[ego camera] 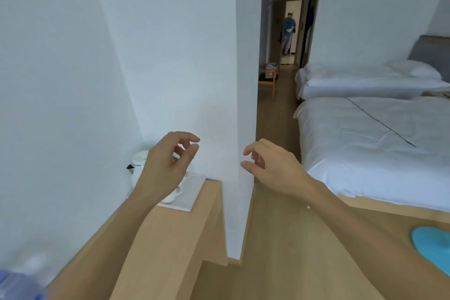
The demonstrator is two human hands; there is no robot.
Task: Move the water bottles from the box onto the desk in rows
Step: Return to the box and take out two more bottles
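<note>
Both my hands are raised in front of me and hold nothing. My left hand [168, 163] hovers above the far end of the wooden desk [165, 238], its fingers loosely curled. My right hand [272, 168] hangs in the air to the right of the white wall corner, fingers also loosely curled. A blurred bluish shape [17, 285] at the bottom left edge may be water bottles; I cannot tell. No box is in view.
A white kettle [137, 164] and white cups stand on a grey tray [188, 196] at the desk's far end, partly behind my left hand. Two white beds [377, 143] fill the right. A turquoise object [433, 246] lies on the floor. A person [289, 31] stands far down the hallway.
</note>
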